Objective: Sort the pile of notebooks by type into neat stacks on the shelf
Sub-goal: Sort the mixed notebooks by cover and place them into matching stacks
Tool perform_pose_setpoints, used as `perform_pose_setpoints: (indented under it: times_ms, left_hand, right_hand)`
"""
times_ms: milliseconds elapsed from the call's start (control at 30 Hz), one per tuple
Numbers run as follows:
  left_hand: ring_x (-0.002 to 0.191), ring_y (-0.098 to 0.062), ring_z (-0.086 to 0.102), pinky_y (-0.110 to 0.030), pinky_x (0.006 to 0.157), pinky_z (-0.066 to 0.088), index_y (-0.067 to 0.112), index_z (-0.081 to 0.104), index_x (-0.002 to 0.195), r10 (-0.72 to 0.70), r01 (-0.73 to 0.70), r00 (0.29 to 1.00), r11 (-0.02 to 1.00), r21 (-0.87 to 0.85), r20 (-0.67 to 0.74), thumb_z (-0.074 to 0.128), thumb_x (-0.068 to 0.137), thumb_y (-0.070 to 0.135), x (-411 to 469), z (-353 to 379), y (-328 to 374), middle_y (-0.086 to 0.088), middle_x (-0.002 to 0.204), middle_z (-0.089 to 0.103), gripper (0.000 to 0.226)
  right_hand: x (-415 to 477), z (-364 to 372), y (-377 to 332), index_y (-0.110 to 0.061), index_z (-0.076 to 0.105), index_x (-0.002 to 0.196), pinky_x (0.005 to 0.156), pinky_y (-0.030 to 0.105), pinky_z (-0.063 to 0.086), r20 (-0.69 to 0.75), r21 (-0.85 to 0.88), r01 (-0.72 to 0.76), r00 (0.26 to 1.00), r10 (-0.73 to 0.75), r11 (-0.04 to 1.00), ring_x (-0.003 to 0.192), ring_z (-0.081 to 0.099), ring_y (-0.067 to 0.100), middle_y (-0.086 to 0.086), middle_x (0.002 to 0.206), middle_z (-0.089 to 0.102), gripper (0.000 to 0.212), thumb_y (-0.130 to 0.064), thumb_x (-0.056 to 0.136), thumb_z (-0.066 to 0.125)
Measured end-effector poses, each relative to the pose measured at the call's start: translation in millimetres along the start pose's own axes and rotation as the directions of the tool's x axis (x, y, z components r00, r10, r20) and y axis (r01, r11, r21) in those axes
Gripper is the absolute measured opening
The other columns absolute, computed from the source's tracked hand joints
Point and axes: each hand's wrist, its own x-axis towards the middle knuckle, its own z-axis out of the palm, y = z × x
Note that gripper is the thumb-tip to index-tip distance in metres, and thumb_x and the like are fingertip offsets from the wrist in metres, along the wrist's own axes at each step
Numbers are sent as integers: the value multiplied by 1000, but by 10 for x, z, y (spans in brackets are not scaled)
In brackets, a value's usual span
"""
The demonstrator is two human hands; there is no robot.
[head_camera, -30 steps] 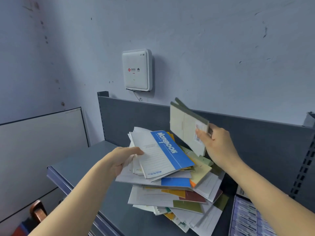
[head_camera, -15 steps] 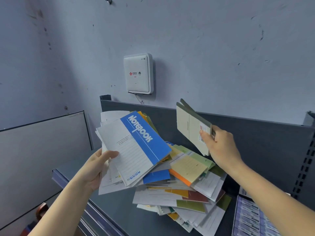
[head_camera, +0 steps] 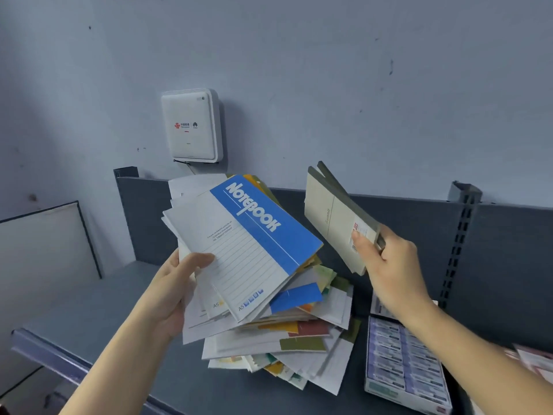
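Two hands: left hand (head_camera: 170, 292), right hand (head_camera: 389, 265). One blue notebook (head_camera: 248, 244) atop one held bundle (head_camera: 197, 310). Two cream notebooks (head_camera: 329, 214). One pile (head_camera: 299, 345), too many to count. One shelf (head_camera: 104, 310), one wall box (head_camera: 191, 127), one carton (head_camera: 401, 360).

— What is the blue notebook (head_camera: 248, 247) covering?
— Most of the bundle (head_camera: 197, 313) under it, and the fingers of the left hand (head_camera: 170, 295) are hiding behind that.
— And on the right?
— Fingers of the right hand (head_camera: 392, 265) are hiding behind the cream notebooks (head_camera: 332, 217). Labels on the box (head_camera: 401, 354) are blurring together, and the edge is cutting off a pink thing (head_camera: 535, 359).
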Motion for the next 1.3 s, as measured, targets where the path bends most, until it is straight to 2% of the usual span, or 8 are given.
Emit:
perform_pose_setpoints:
  times_ms: [133, 300, 500, 867, 1000, 1100, 1233, 1300]
  left_hand:
    - [76, -9, 71, -23, 59, 56, 16, 60, 107, 11, -16, 997, 997, 70, 72, 49, 93, 2, -9, 396, -160, 4, 94, 75, 23]
    - [93, -21, 64, -37, 83, 52, 9, 54, 124, 7, -19, 993, 995, 99, 120, 54, 90, -2, -134, 932, -357, -9, 116, 69, 35]
    - [70, -12, 70, -21, 52, 55, 7, 55, 124, -41, 15, 972, 994, 113, 230, 55, 89, -3, -534, 1744, -580, -7, 103, 71, 36]
    - [57, -2, 68, -15, 50, 52, 13, 60, 101, -121, 65, 920, 985, 161, 372, 53, 90, -2, -2006, 3533, -1480, 3, 80, 73, 20]
    - [52, 2, 62, -12, 49, 49, 12, 58, 103, -157, 94, 903, 980, 173, 399, 55, 90, 0, -2347, 4108, -1757, 2, 84, 67, 19]
    - [66, -11, 70, -26, 57, 55, 11, 60, 105, -207, 126, 874, 970, 206, 440, 55, 90, 1, -2519, 4550, -1919, -2, 88, 74, 19]
    - [66, -13, 73, -22, 50, 56, 12, 60, 103, -225, 130, 823, 969, 212, 522, 55, 90, 0, -2664, 5078, -2148, 3, 81, 77, 18]
    - [72, -19, 74, -31, 58, 58, 11, 61, 106, -250, 148, 788, 964, 220, 563, 56, 89, 1, -2696, 5306, -2270, -2, 89, 77, 21]
  right_hand:
    - [-288, -360, 125, 2, 64, 109, 49, 5, 37, -56, -114, -42, 998, 35, 993, 59, 57, -6, -17, 68, 55, 24, -13, 95, 53]
    - [-549, -1026, 263, -1, 61, 120, 59, 2, 44, -147, -205, -86, 988, 56, 975, 78, 58, -4, -10, 94, 60, 29, -12, 95, 53]
    - [-922, -1933, 413, -3, 58, 123, 67, 4, 49, -245, -147, -216, 953, 176, 965, 96, 58, 6, -8, 106, 58, 31, -16, 95, 52]
    - [-2090, -4283, 842, -10, 59, 113, 62, 6, 49, -366, -97, -461, 841, 399, 882, 104, 61, 17, -1, 113, 63, 22, -22, 96, 51]
    - [-2414, -4919, 963, -12, 54, 91, 51, 4, 40, -431, -124, -501, 805, 408, 856, 73, 54, 3, -8, 81, 57, 7, -17, 96, 52]
    - [-2630, -5379, 1088, -18, 47, 72, 47, 9, 37, -465, -190, -541, 785, 410, 820, 51, 48, -3, -15, 62, 43, 24, -15, 95, 53]
    - [-2880, -5885, 1369, -7, 54, 87, 50, 26, 48, -524, -232, -624, 727, 445, 747, 62, 56, 16, 0, 71, 57, 17, -22, 95, 52]
    - [-2980, -6046, 1525, -8, 57, 93, 45, 16, 43, -546, -303, -637, 726, 419, 709, 60, 55, 13, -2, 71, 56, 13, -19, 96, 50]
